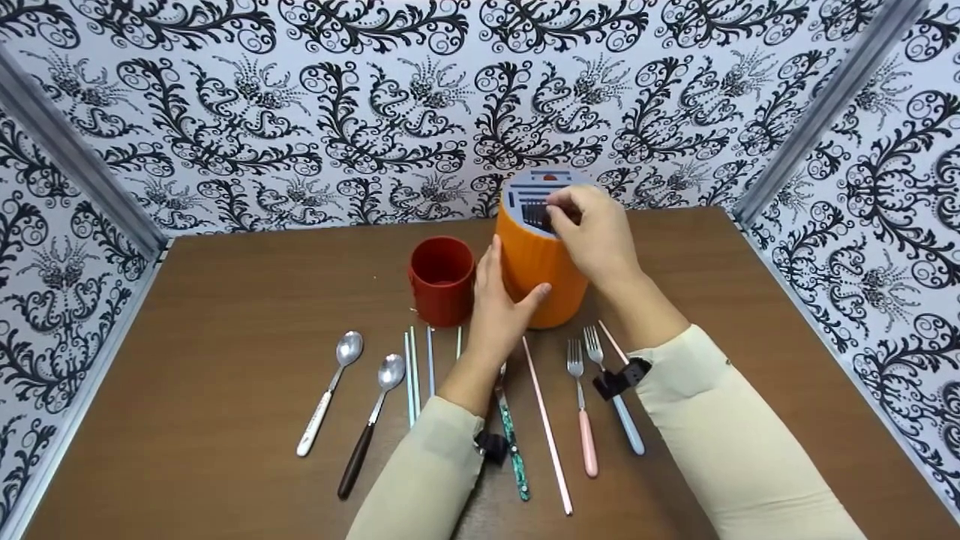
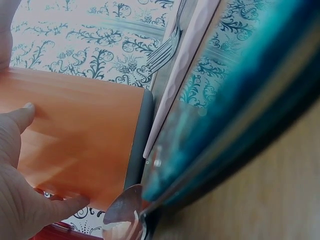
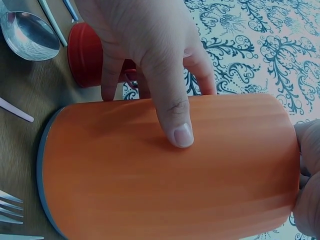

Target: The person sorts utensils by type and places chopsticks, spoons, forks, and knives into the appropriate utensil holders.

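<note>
An orange cylindrical knife block (image 1: 544, 281) with a grey slotted top stands upright at the back of the table. My left hand (image 1: 504, 307) grips its side, thumb across the front and fingers round the left, as the right wrist view also shows. At the top, my right hand (image 1: 596, 229) has thumb and forefinger together over the slots, the other fingers bent. A dark bit shows by those fingertips; I cannot tell whether they pinch anything. Just left of the block is a red cup (image 1: 442, 281). Under my left wrist lies a spoon with a teal patterned handle (image 1: 514, 450).
On the wooden table lie a white-handled spoon (image 1: 322, 412), a dark-handled spoon (image 1: 367, 442), several pale chopsticks (image 1: 412, 367), a pink chopstick (image 1: 547, 427), a pink-handled fork (image 1: 585, 431) and a blue-handled fork (image 1: 626, 424). Patterned walls (image 1: 375, 112) rise behind and at both sides.
</note>
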`<state>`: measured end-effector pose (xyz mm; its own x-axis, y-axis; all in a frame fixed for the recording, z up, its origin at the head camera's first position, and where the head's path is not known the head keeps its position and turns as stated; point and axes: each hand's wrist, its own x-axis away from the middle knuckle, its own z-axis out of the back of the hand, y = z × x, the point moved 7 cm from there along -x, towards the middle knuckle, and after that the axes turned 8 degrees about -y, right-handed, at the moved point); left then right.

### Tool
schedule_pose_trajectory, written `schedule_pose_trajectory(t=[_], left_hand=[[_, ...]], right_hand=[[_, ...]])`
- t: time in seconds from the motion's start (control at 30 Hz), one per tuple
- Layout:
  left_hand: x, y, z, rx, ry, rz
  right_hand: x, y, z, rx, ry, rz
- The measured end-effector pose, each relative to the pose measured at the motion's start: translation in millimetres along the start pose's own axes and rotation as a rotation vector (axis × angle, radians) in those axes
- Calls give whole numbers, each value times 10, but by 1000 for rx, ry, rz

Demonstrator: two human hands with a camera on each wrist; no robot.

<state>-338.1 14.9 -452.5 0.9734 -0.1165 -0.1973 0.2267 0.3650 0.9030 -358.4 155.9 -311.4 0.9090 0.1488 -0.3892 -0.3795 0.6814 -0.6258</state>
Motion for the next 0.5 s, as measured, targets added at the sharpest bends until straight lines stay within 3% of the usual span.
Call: schedule_pose_trajectory(t=[0.33, 0.5], left_hand=[[-1, -14, 0, 0, -10, 25], [0, -5, 3, 1, -9, 19]], right_hand=[[172, 9, 196, -92, 133, 119], [308, 93, 317, -207, 205, 147]])
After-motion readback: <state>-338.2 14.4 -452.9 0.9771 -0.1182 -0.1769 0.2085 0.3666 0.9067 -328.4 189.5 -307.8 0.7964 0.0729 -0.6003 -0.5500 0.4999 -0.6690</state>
